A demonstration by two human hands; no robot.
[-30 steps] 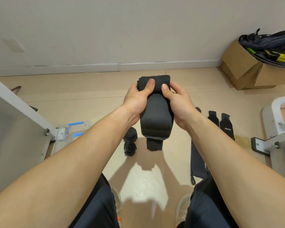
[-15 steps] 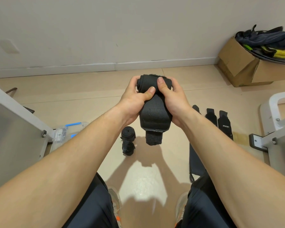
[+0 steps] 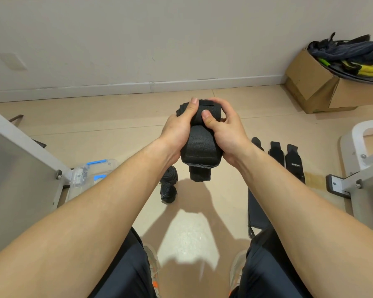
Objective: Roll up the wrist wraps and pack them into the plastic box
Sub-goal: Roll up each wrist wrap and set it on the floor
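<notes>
A black wrist wrap (image 3: 199, 147) is held in the air in front of me, its far end wound into a roll and its loose tail hanging down. My left hand (image 3: 179, 130) grips the roll from the left, thumb on top. My right hand (image 3: 222, 127) grips it from the right, thumb pressed on the roll. Two rolled black wraps (image 3: 168, 186) lie on the floor below. Flat black wraps (image 3: 286, 160) lie on the floor to the right. The clear plastic box (image 3: 91, 175) with blue latches sits low on the left, partly hidden by my left forearm.
A grey metal frame (image 3: 19, 160) stands at the left and a white-grey frame (image 3: 362, 166) at the right. A cardboard box (image 3: 323, 87) full of dark and yellow gear sits by the wall at the back right. A dark bag (image 3: 256, 209) lies by my right leg.
Both hands have turned the roll further, so it is thicker and the hanging tail is shorter. My left thumb has shifted up over the roll and my right thumb lower.
</notes>
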